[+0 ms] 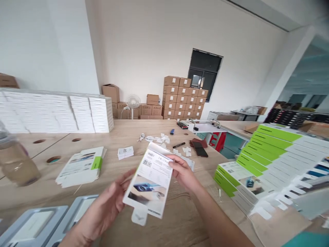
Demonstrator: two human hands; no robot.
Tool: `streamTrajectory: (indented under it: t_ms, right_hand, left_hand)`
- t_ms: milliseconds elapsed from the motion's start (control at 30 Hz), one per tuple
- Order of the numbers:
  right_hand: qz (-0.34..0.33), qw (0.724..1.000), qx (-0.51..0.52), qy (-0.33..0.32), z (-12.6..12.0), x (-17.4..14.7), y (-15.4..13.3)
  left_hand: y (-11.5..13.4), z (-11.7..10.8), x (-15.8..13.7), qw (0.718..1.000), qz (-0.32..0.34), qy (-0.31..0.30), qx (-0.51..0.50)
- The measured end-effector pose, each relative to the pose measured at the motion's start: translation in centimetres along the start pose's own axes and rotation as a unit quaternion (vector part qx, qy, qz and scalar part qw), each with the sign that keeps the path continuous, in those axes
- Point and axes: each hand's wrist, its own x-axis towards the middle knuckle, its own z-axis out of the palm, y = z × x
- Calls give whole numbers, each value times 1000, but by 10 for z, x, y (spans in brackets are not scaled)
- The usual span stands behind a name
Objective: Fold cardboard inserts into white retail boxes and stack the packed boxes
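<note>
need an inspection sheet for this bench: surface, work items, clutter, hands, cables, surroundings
Surface: wood-grain table, with round holes at left.
Work items: held box, printed, lower tab sticking out; printed stack and grey trays at left; green-white boxes piled at right.
Clutter: paper scraps, pen, phone; bottle at left.
Hands: left hand grips the held box's left edge; right hand its upper right edge.
Cables: white bundle by the scraps may be one; cannot tell.
Surroundings: white boxes stacked at rear left; fan; brown cartons near a window.
</note>
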Motion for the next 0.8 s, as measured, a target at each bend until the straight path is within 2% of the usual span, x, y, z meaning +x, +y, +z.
streamTrajectory:
  t_ms: [67, 167, 267, 433, 567, 667, 733, 800]
  right_hand:
    - [15, 999, -33, -33, 6, -4, 0]
    - [8, 995, -73, -72, 17, -9, 4]
    - [-7, 991, -116, -72, 22, -11, 9]
    - [17, 980, -166, -111, 26, -13, 15]
    - [23, 991, -118, -63, 30, -15, 21]
    - [5, 994, -108, -22, 29, -13, 24]
    - [-1, 991, -130, -16, 28, -11, 24]
    - [7, 988, -149, -28, 29, -12, 23]
  left_hand:
    - [7, 6, -3, 996, 11, 15, 84]
    - [6, 15, -4, 976, 58, 72, 196]
    - [-3, 18, -5, 964, 89, 80, 237]
    - [-8, 17, -6, 944, 124, 100, 288]
    - [-6, 16, -4, 942, 151, 154, 257]
    - [-6, 16, 0, 934, 163, 157, 277]
    - [-6, 14, 2, 927, 159, 157, 301]
    - [-7, 11, 2, 919, 148, 181, 318]
